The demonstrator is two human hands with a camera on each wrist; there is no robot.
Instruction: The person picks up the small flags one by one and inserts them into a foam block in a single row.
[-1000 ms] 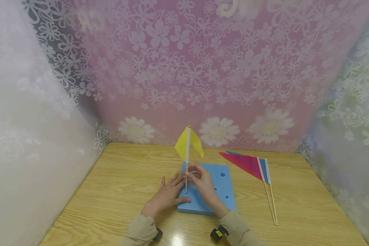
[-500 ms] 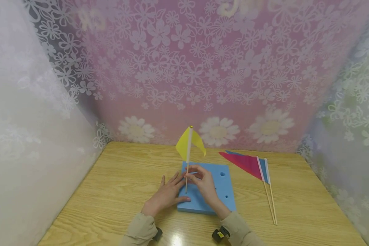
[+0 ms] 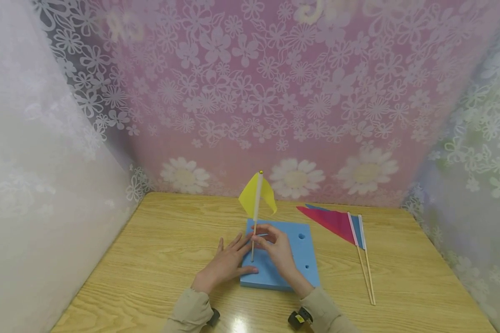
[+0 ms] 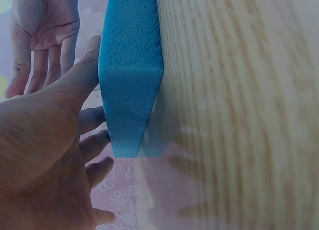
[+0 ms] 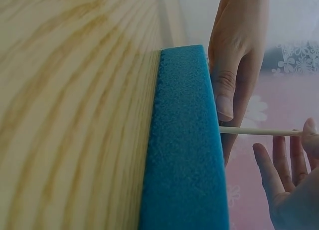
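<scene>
A yellow flag on a thin wooden stick stands nearly upright, leaning slightly right, its lower end at a hole in the blue foam block. My right hand pinches the stick between thumb and fingertips, below the cloth. In the right wrist view the stick runs from the block's face to those fingertips. My left hand lies with spread, straight fingers on the block's left part, its thumb near the foot of the stick. In the left wrist view the foam block lies flat on the wood, under the left thumb and fingers.
To the right on the wooden table lie a red flag and a blue flag, partly overlapping, sticks toward me. Holes show in the block's right part. Flower-patterned curtains enclose the table's back and sides.
The flag's top has tipped slightly to the right, and my right hand has shifted a little right with it. My left hand stays in place.
</scene>
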